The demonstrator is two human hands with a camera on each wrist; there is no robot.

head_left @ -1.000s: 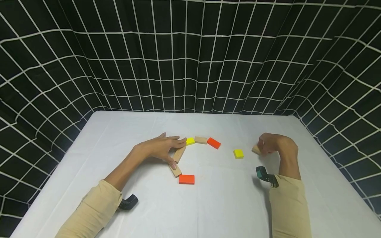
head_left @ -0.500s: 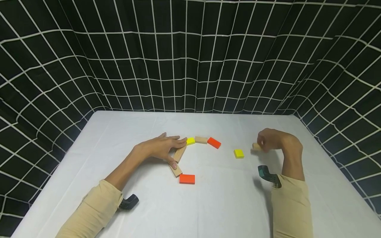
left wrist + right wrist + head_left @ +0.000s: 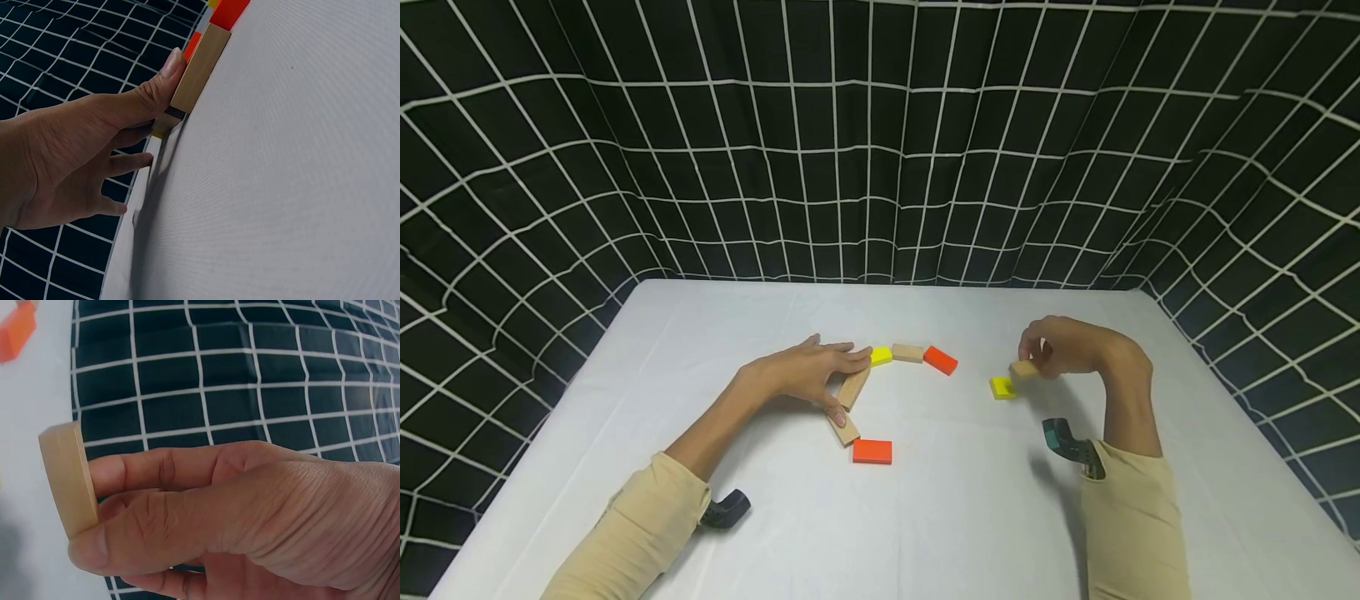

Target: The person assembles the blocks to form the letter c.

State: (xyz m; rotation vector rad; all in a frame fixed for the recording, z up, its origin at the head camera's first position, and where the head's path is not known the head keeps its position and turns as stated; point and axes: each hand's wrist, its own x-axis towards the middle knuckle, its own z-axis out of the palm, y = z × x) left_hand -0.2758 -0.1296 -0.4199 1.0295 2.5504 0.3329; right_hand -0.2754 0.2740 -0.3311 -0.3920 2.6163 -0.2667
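Note:
My right hand (image 3: pixel 1067 346) pinches a plain wooden block (image 3: pixel 67 481) between thumb and fingers. In the head view it is held above the table, just right of a loose yellow block (image 3: pixel 1002 388). My left hand (image 3: pixel 805 371) is spread over the left part of a curved row of blocks. Its thumb touches the lower wooden block (image 3: pixel 844 429), and its fingertips reach the yellow block (image 3: pixel 881 356). Between them lies another wooden block (image 3: pixel 853 388), partly covered by the hand.
The row carries on right with a wooden block (image 3: pixel 907 353) and a tilted red block (image 3: pixel 940 360). Another red block (image 3: pixel 872 452) lies at its lower end. A white cloth covers the table (image 3: pixel 955 517). Black gridded curtain (image 3: pixel 880 150) stands behind and at both sides.
My right hand has lifted the wooden block and moved it left, close to the loose yellow block. The left hand stays in place on the row.

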